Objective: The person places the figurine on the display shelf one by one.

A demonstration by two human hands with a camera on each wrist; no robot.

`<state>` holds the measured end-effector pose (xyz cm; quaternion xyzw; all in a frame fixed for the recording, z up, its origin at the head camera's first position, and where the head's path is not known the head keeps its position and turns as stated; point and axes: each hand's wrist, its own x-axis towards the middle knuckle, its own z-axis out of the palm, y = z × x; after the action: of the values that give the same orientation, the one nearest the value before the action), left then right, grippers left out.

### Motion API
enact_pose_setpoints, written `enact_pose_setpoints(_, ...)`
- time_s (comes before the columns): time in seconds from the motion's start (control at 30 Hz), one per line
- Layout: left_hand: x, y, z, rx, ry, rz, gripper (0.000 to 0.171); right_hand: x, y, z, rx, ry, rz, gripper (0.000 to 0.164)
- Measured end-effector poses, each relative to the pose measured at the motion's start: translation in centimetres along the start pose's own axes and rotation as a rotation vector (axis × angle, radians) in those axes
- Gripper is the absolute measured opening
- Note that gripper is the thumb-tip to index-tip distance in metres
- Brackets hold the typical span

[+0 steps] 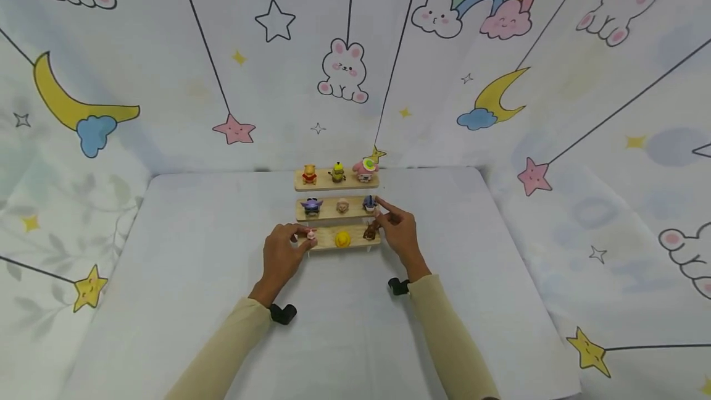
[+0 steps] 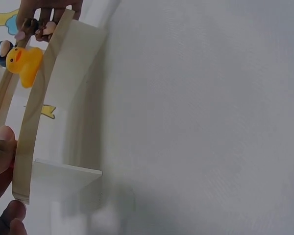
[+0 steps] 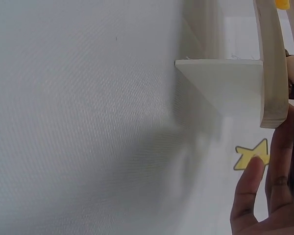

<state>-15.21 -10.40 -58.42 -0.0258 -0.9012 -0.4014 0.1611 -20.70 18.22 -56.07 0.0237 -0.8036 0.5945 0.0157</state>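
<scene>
Three wooden plank shelves stand in steps, each bearing small figurines. At the left end of the lowest shelf, my left hand pinches a small pink-and-white figurine between thumb and index finger. Its other fingers lie by the plank's end in the left wrist view. A yellow duck sits mid-plank. My right hand is at the right ends of the lower two shelves, fingers extended and thumb apart. Its fingertips are right beside a brown figurine and a blue-grey figurine.
The middle shelf also bears a purple figurine and a beige one. On the top shelf stand a bear in red, a yellow-green figurine and a pink one. White supports hold the planks.
</scene>
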Motion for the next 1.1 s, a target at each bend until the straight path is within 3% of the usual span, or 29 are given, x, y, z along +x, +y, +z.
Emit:
enact_pose_setpoints(0.17,-0.4,-0.2,0.4,0.029,0.024,0.003,0.033,0.6,1.7,0.3,-0.03,0.012,-0.002,0.035)
enact_pose_setpoints(0.63,-0.6,-0.3,0.2,0.011,0.042,-0.019,0.043,0.7,1.4,0.6,-0.043,0.009,0.007,0.036)
enact_pose_setpoints(0.8,-1.0,-1.0,-0.5,-0.016,0.056,0.012,0.045,0.6,1.3,0.4,-0.062,-0.024,0.06,0.038)
enact_pose_setpoints(0.97,-1.2,-1.9,-1.7,-0.028,0.104,0.034,0.042,0.3,1.4,-0.2,0.024,-0.091,0.127,0.046)
enact_pose_setpoints(1.1,-1.1,-2.3,-2.8,0.0,0.116,0.049,0.044,0.0,1.5,-0.8,0.043,-0.094,0.127,0.052)
